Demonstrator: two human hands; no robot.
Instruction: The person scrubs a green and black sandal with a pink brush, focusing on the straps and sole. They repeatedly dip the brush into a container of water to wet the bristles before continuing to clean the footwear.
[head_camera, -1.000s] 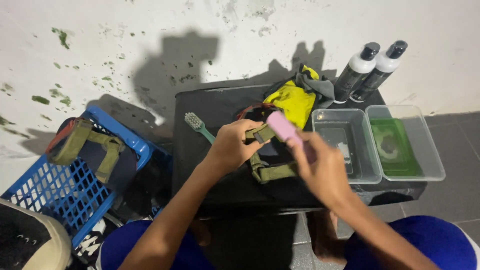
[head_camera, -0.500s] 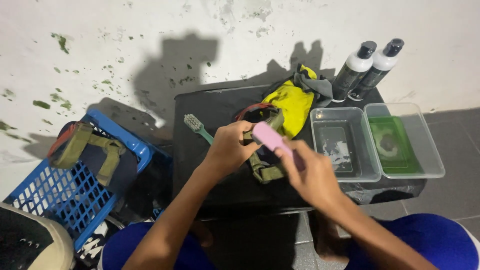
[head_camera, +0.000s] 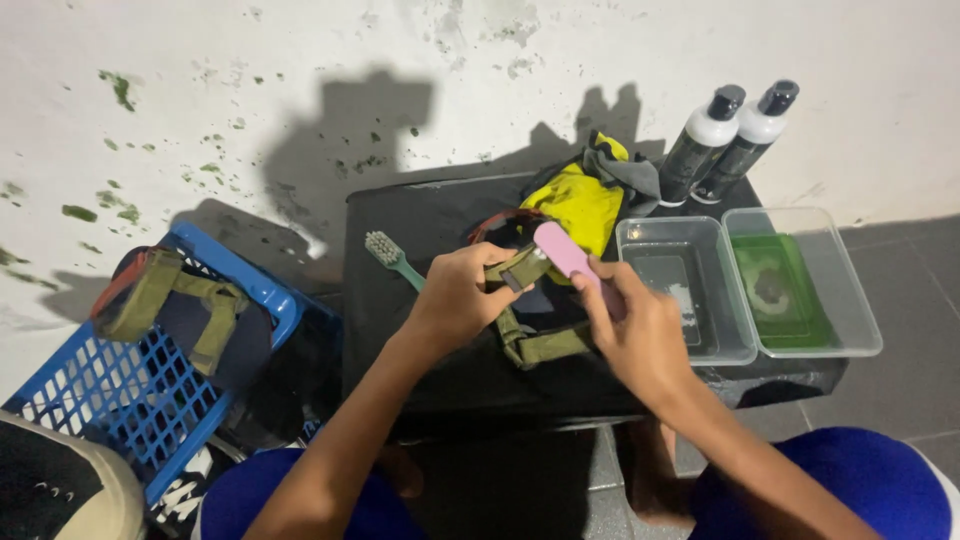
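A dark sandal with olive-green straps (head_camera: 540, 345) lies on a black stool top (head_camera: 420, 230). My left hand (head_camera: 462, 297) pinches the upper olive strap near its buckle. My right hand (head_camera: 632, 322) grips a pink brush (head_camera: 563, 250) whose head rests against that strap. A green-handled toothbrush (head_camera: 388, 256) lies on the stool just left of my left hand. A yellow cloth (head_camera: 580, 203) is bunched behind the sandal.
Two clear tubs sit at the right: one with soapy water (head_camera: 690, 290), one with green liquid (head_camera: 800, 290). Two black-and-white bottles (head_camera: 725, 140) stand by the wall. A blue basket (head_camera: 130, 390) at left holds another olive-strapped sandal (head_camera: 180, 310).
My right hand has carried the pink brush leftward and up along the strap, away from the soapy tub. My left hand has kept its hold on the strap.
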